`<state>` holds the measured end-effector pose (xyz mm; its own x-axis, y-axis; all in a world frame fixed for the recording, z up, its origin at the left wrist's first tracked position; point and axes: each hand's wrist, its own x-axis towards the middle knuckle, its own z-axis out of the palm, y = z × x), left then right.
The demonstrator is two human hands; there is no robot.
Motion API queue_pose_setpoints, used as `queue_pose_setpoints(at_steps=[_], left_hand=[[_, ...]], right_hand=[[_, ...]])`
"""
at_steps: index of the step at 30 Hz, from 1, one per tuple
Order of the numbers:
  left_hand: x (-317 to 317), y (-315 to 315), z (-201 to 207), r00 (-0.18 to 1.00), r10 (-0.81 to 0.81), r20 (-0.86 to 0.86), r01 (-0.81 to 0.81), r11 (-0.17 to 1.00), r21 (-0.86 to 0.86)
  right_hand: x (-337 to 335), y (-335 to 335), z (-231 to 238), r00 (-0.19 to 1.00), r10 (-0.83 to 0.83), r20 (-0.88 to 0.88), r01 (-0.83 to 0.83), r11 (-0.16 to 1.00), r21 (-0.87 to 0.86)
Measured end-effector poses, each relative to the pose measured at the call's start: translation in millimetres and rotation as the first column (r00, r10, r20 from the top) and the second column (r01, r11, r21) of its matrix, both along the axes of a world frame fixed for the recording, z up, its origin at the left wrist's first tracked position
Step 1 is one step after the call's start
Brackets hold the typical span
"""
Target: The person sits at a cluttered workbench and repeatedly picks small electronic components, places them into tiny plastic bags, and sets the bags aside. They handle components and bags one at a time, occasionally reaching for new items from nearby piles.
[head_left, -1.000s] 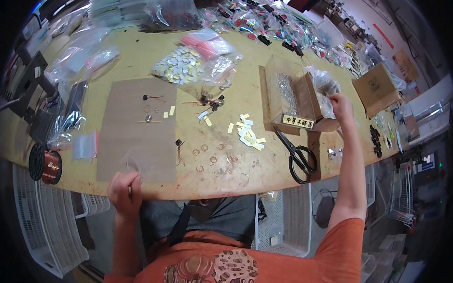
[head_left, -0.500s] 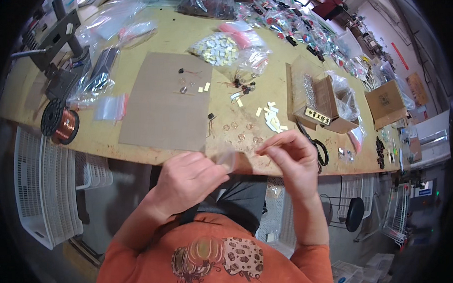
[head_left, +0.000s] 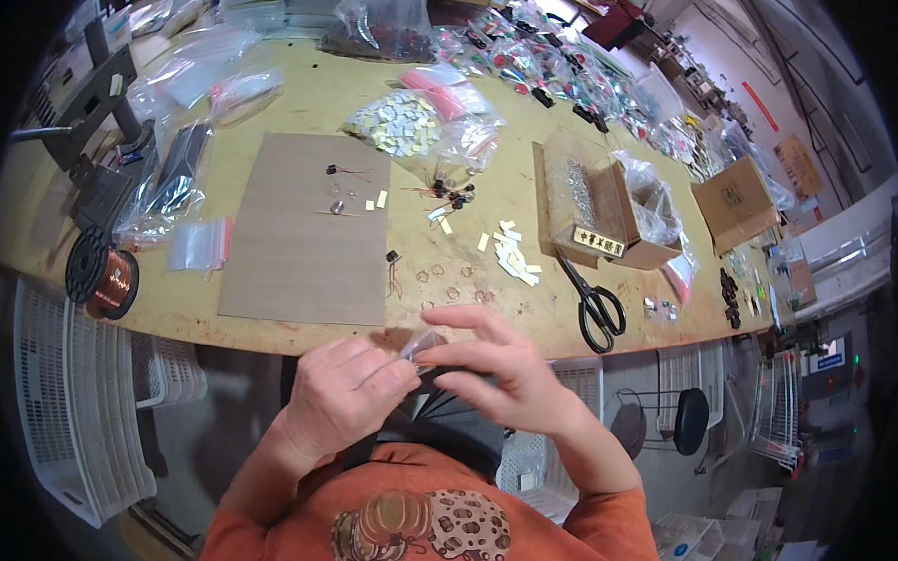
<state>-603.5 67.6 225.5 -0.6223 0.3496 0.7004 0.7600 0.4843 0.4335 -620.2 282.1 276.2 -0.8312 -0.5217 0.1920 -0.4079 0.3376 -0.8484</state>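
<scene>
My left hand is closed on a small clear plastic bag just in front of the table's near edge. My right hand meets it there, thumb and forefinger at the bag with a small coppery bit between them, too small to name; the other fingers are spread. Beyond the hands, several thin copper wire rings lie on the table. Near them are a small black part with wires and a heap of pale yellow strips. A brown cardboard sheet lies at left.
Black scissors lie at right, by a clear bin of tiny parts and a cardboard box. At left stand a copper wire spool and a press. A bag of pale pieces lies farther back.
My right hand has moved left from over the table to the bag in my left hand. The head view has shifted, so the table things appear farther left.
</scene>
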Motion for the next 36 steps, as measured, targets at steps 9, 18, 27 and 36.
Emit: queue_pose_setpoints(at_steps=[9, 18, 27, 36], left_hand=[[-20.4, -50.1, -20.7, 0.922, 0.387, -0.033, -0.382, 0.919, 0.1], [-36.0, -56.3, -60.3, 0.911, 0.394, -0.123, -0.393, 0.919, 0.034], [-34.1, -64.3, -69.7, 0.92, 0.365, -0.146, -0.356, 0.931, 0.083], [-33.6, -65.3, -69.9, 0.924, 0.361, -0.127, -0.347, 0.93, 0.12]], right_hand=[[-157.2, 52.2, -37.6, 0.847, -0.349, -0.4, 0.425, 0.898, 0.117], [-283.5, 40.0, -91.2, 0.98, 0.022, -0.199, 0.037, 0.958, 0.285], [-329.4, -1.7, -103.2, 0.925, -0.181, -0.333, 0.273, 0.929, 0.251], [-340.5, -20.3, -116.1, 0.933, -0.232, -0.276, 0.294, 0.932, 0.212]])
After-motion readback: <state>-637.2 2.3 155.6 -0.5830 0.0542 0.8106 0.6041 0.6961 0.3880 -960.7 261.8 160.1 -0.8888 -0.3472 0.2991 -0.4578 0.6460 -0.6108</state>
